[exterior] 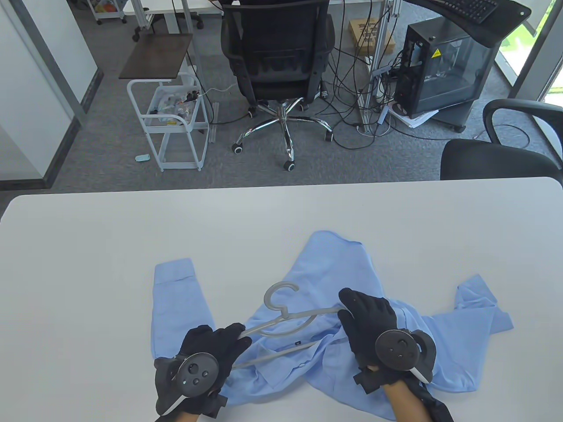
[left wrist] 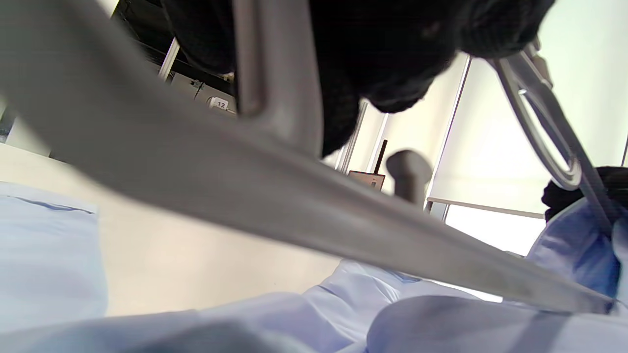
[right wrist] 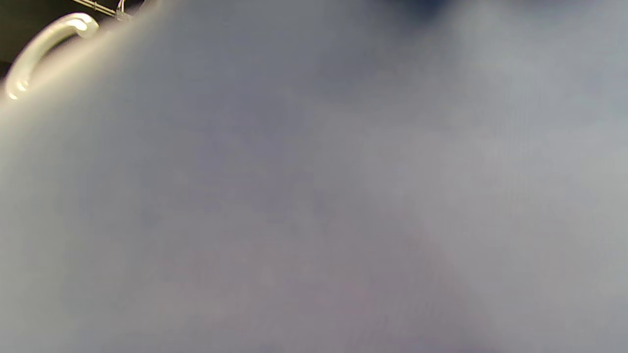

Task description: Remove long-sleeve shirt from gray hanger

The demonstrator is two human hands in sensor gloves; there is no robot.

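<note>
Office clutter beyond my white table [exterior: 88, 246]

At twelve o'clock I see a black swivel chair [exterior: 275, 57] on grey carpet, a white wire trolley [exterior: 169, 121] at eleven with a dark wooden tabletop [exterior: 156, 55] above it, a glass-sided computer tower [exterior: 444, 72] among tangled cables at one, another black chair [exterior: 497, 160] at two.

I'm at a white table [exterior: 132, 228] in an office or lab, grey carpet beyond its far edge, black swivel chair [exterior: 277, 57], glass-sided computer tower [exterior: 444, 70] amid tangled cables, white wire trolley [exterior: 171, 123], keyboard [exterior: 470, 9] at the top right.
</note>
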